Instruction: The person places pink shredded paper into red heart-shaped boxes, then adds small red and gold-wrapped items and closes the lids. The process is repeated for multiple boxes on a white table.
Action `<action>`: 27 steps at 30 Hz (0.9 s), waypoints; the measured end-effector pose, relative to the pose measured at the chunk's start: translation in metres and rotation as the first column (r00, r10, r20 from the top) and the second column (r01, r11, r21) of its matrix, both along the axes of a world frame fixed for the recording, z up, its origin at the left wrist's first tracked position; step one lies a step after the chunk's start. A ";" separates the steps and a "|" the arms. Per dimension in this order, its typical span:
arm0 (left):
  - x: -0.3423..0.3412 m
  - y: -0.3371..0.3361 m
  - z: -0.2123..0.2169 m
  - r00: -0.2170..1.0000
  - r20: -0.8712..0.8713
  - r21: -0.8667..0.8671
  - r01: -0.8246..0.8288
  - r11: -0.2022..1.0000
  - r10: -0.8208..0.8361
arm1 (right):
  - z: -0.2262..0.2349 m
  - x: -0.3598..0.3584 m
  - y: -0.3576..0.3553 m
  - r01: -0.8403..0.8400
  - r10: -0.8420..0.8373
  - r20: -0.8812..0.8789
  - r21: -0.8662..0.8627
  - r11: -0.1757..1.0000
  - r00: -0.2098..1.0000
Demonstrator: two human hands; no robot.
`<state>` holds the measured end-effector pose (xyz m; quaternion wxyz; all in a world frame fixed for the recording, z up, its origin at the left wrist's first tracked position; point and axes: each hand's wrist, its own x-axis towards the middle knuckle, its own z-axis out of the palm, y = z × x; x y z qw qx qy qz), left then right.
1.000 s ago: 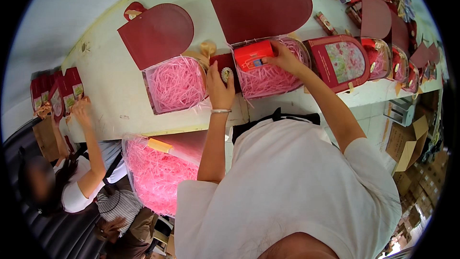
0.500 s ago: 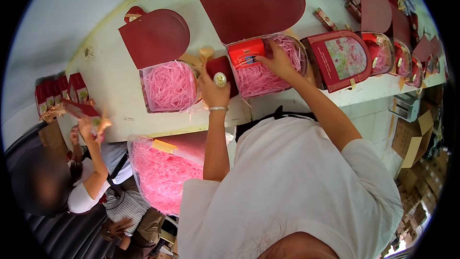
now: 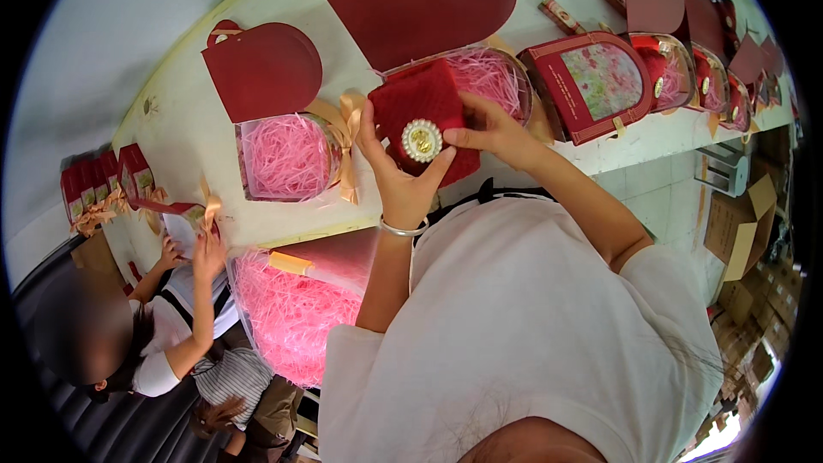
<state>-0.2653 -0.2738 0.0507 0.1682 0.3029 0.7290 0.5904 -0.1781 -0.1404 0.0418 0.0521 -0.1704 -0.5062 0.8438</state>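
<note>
Package (image 3: 416,94), dark red, textured, bearing a white-rimmed ornament (image 3: 422,141), is held over the left part of an open box (image 3: 526,90). Left hand (image 3: 399,184) grips its left side; right hand (image 3: 495,133) grips its right, thumb at the ornament. Open box holds pink shredded filler (image 3: 484,71); its maroon arched lid (image 3: 429,9) lies back on the counter (image 3: 193,133). Smaller box (image 3: 243,167), similarly filled, stands left; closed box (image 3: 566,86) with floral panel (image 3: 604,90), right. Farther left, a co-worker's hand (image 3: 208,255) holds a ribboned item (image 3: 211,208).
</note>
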 end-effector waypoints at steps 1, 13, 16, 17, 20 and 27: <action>0.000 -0.001 0.002 0.996 0.090 0.046 -0.003 0.999 -0.001 | 0.005 0.003 0.003 0.014 -0.011 0.055 -0.047 0.999 0.998; -0.004 -0.020 -0.035 0.864 0.501 0.059 0.025 0.998 -0.051 | 0.007 0.023 0.057 0.112 -0.147 0.108 0.282 0.953 0.983; 0.024 -0.008 -0.059 0.700 0.706 0.055 -0.204 0.977 0.107 | -0.016 0.033 0.023 -0.003 -0.024 0.273 0.098 0.995 0.962; 0.027 -0.006 -0.074 0.786 0.607 0.043 -0.182 0.982 0.119 | -0.024 0.029 0.009 0.033 -0.043 0.302 0.041 0.999 0.952; 0.010 -0.011 -0.081 0.966 0.236 -0.224 -0.054 0.973 0.108 | -0.076 0.024 0.004 0.178 -0.236 0.281 0.219 0.960 0.930; -0.020 0.005 -0.087 0.944 -0.307 -0.373 -0.003 0.928 -0.121 | -0.120 0.009 -0.012 -0.280 -0.107 0.474 0.670 0.688 0.874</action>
